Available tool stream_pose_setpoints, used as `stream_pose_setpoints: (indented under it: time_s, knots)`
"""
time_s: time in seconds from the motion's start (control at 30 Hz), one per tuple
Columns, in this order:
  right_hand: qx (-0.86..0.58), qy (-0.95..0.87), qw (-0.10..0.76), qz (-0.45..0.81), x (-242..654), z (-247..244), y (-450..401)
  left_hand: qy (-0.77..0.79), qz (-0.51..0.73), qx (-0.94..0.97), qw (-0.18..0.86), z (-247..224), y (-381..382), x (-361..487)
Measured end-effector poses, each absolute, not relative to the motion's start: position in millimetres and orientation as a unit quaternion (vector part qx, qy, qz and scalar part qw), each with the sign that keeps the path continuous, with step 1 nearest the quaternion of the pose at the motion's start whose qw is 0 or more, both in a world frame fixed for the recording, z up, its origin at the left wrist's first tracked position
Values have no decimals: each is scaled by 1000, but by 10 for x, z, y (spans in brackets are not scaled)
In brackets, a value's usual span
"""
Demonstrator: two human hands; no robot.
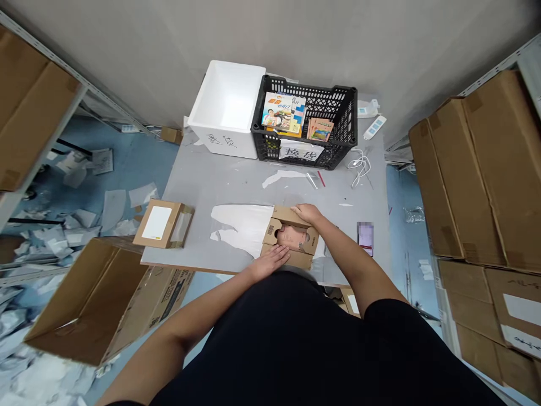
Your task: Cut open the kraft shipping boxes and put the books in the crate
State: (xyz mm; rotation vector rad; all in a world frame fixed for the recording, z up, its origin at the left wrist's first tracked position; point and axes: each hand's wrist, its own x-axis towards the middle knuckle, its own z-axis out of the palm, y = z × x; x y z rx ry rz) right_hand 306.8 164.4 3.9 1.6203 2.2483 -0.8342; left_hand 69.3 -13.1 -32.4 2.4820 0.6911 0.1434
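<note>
Left hand (270, 260) flat on near flap (301, 260), fingers spread, no grip; right hand (306, 213) on far flap (281, 214), fingers together, grip unclear. Open cardboard box (291, 239) below black plastic crate (310, 87).
</note>
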Motion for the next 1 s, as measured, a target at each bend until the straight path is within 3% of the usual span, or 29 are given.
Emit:
stream_pose_setpoints:
  time_s: [0.07, 0.2, 0.27, 0.4, 0.57, 0.77, 1.0]
  knots:
    - [558, 780, 83, -271, 3075, 164, 1629, 259, 66, 919, 289, -209, -110, 692]
    - [517, 826, -110, -194, 3130, 492, 1359, 271, 106, 909, 297, 191, 85, 693]
    - [473, 847, -162, -178, 3154, 593, 1108, 291, 121, 902, 294, 370, 274, 735]
    - [339, 911, -83, -220, 3175, 538, 616, 264, 64, 924, 270, 485, 664, 890]
    - [323, 917, 47, -228, 3276, 384, 359, 216, -31, 954, 207, 444, 867, 892]
    - [404, 898, 30, -175, 3641, 450, 221, 251, -28, 960, 124, 565, 915, 540]
    - [480, 861, -12, -171, 3922, 239, 19, 311, 75, 920, 227, 353, 812, 306]
